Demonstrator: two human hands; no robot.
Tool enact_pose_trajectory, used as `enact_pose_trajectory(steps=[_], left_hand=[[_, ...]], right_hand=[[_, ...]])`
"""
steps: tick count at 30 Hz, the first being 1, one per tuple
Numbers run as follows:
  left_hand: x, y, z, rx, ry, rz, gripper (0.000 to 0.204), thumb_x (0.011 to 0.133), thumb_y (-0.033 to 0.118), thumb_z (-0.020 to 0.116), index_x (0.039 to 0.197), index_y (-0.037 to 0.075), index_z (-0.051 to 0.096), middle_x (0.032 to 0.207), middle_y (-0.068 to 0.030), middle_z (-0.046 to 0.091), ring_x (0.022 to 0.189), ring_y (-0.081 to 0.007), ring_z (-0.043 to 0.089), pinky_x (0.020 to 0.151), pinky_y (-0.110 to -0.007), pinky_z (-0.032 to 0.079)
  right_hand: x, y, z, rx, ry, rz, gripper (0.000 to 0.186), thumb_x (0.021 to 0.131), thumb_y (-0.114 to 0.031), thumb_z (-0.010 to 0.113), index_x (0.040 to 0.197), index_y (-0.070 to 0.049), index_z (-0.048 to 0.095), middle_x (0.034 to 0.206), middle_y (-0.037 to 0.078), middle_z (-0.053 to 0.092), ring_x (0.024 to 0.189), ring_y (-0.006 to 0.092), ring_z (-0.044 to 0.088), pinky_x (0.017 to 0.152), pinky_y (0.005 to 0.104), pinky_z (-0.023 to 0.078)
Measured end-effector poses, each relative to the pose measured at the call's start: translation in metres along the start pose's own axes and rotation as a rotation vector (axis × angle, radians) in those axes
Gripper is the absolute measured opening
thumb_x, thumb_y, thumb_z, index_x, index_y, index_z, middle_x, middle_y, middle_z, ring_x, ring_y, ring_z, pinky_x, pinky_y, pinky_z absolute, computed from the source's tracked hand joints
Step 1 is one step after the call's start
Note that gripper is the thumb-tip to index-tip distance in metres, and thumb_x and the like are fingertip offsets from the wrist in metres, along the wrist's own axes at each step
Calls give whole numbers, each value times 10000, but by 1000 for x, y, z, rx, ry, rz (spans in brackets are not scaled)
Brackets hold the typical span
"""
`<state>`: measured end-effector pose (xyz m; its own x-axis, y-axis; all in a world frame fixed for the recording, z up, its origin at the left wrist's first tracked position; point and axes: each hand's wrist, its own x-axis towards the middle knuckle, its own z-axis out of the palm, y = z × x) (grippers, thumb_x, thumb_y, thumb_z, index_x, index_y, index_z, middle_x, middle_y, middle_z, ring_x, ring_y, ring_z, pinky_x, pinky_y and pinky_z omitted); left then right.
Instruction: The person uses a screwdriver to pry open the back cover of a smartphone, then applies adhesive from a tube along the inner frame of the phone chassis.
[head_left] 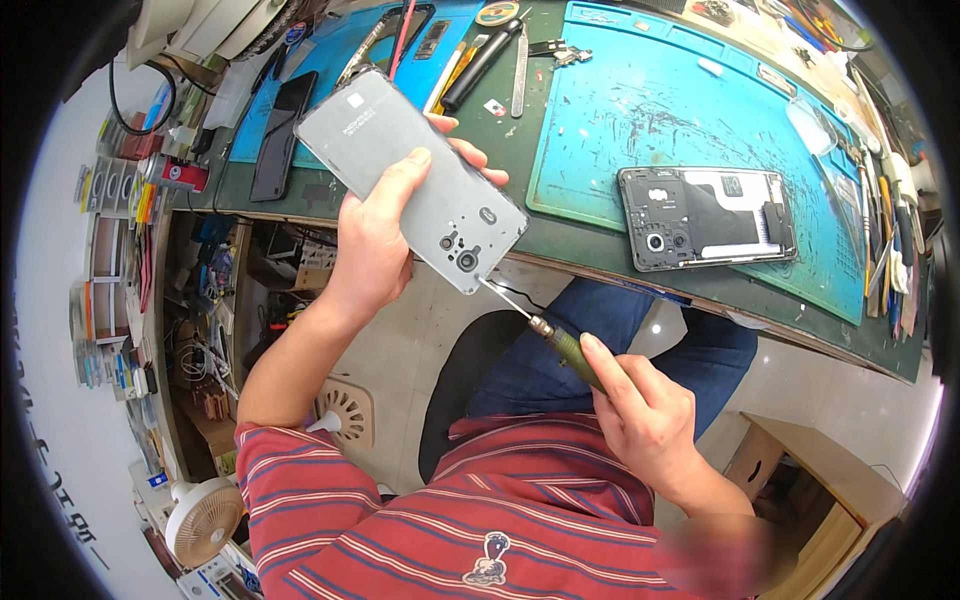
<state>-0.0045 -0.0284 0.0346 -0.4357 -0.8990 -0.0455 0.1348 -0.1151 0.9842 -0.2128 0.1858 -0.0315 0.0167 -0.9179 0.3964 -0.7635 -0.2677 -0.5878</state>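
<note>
My left hand [378,225] is closed around a grey phone or phone back panel [375,130], with the thumb across its upward-facing back. Camera openings show near its lower end. My right hand [648,405] grips a green-handled tool [572,352] with a metal collar and a thin shaft. The shaft's tip meets, or nearly meets, the grey piece's lower corner beside the camera openings; whether it touches I cannot tell. To the right, a phone with its back cover off [710,218] lies on the blue work mat [590,110], its insides facing up.
A dark phone [285,135] lies at the left on another blue mat [245,145]. Behind my left hand are a black cylindrical tool [480,65], metal tweezers [520,75] and a metal clamp-like part [562,50]. Several hand tools [900,220] crowd the right edge. The bench edge [590,268] crosses above my knees.
</note>
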Motion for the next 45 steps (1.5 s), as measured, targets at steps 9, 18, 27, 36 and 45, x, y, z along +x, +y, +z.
enact_pose_trajectory(steps=[9, 18, 27, 36, 45], left_hand=[[0, -1, 1, 20, -1, 16, 400, 1098, 202, 429, 1427, -19, 484, 1191, -201, 684, 1184, -378, 723, 1011, -524, 603], [0, 0, 0, 14, -14, 13, 418, 1096, 199, 426, 1447, -24, 473, 1197, -208, 683, 1192, -382, 718, 1012, -524, 604], [11, 17, -14, 252, -56, -145, 536, 1000, 223, 772, 1435, -31, 588, 1274, -159, 739, 1144, -233, 739, 990, -390, 614], [39, 26, 3, 1039, -81, 78, 565, 1017, 181, 775, 1489, -35, 553, 1246, -146, 759, 1077, -177, 743, 888, -327, 607], [-20, 48, 8, 1220, -482, 645, 208, 902, 58, 809, 1091, 29, 727, 1029, -129, 742, 932, -305, 723, 788, -392, 584]], right_hand=[[-7, -2, 0, 37, -45, -8, 707, 749, 46, 788, 1423, -162, 729, 856, 21, 620, 611, 157, 597, 536, 313, 505], [0, -3, -4, 163, 7, 61, 723, 776, 48, 826, 1461, -137, 691, 916, 57, 676, 668, 199, 659, 577, 330, 542], [-1, 8, -15, 158, 40, 125, 753, 792, 40, 864, 1498, -68, 627, 935, 93, 699, 661, 216, 664, 578, 338, 538], [0, 7, -20, 116, 53, 93, 770, 787, 29, 872, 1507, -89, 626, 928, 83, 696, 660, 215, 661, 576, 342, 535], [-1, 7, -25, 126, -3, 41, 703, 775, -4, 880, 1443, -119, 697, 895, 66, 677, 668, 211, 669, 568, 337, 539]])
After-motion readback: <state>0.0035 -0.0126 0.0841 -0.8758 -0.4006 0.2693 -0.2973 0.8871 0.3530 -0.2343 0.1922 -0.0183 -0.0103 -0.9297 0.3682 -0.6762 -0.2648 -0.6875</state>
